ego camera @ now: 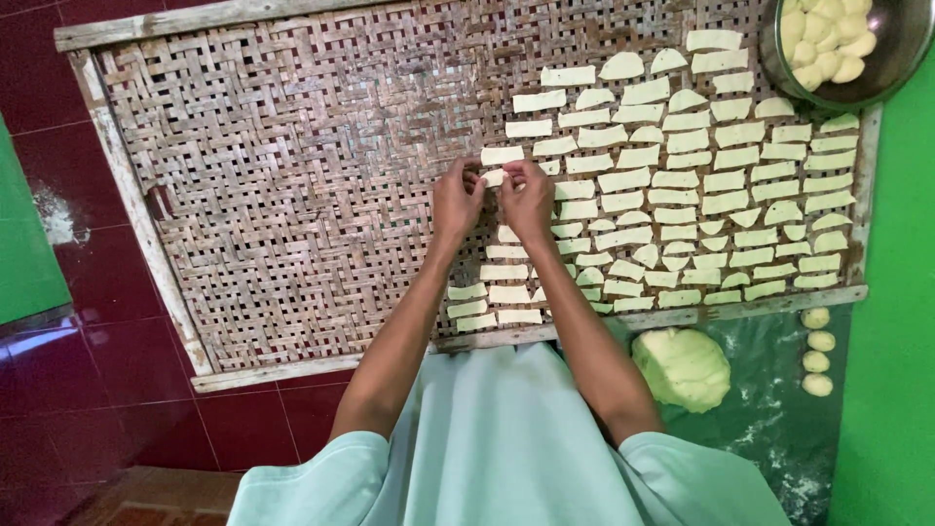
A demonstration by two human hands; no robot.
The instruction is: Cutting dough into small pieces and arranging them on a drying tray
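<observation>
A large woven bamboo tray [292, 175] with a wooden frame lies on the floor. Several flat pale dough strips [701, 180] lie in rows over its right half. My left hand [456, 203] and my right hand [529, 200] meet near the tray's middle, fingertips pinching one pale dough strip [495, 177] between them, just above the weave. Both forearms reach out from pale blue-green sleeves at the bottom.
A metal bowl [901, 58] holding dough pieces sits at the top right. A lump of pale dough [684, 367] and several small dough balls [816, 351] lie on a floured dark surface at lower right. Dark red floor tiles [97, 321] spread left; green surfaces flank both sides.
</observation>
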